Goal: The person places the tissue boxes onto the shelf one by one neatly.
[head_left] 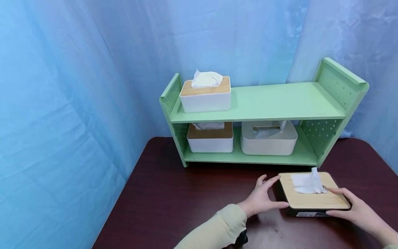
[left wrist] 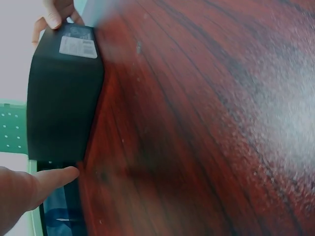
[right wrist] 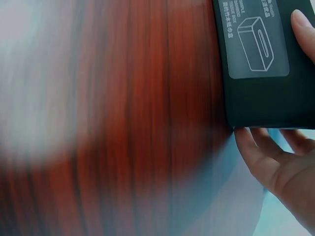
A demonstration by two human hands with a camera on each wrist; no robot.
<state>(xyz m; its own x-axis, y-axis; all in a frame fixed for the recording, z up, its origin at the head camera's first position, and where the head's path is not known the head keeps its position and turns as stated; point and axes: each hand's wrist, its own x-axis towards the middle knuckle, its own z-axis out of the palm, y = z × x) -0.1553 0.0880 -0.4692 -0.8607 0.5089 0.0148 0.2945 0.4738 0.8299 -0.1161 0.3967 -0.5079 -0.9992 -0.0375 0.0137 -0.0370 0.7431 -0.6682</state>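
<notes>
A black tissue box [head_left: 296, 200] with a pale wooden lid rests on the dark table, and a white tissue [head_left: 306, 182] stands up from its slot. My right hand [head_left: 357, 209] grips the box's right end. In the right wrist view the thumb [right wrist: 306, 33] lies on the labelled front face [right wrist: 258, 101], with the fingers at the end wall. At the left end, my left hand [head_left: 260, 199] is spread, its thumb and forefinger straight and close to the two left corners. The left wrist view shows a straight finger [left wrist: 58, 180] just off the black end wall [left wrist: 61, 108].
Behind the box stands a green two-tier shelf [head_left: 280, 102]. A white tissue box with a wooden lid [head_left: 206, 103] sits upper left. Below are another wooden-lidded box [head_left: 210, 144] and an all-white one [head_left: 268, 147]. Blue curtains [head_left: 124, 69] hang around the table [head_left: 161, 207].
</notes>
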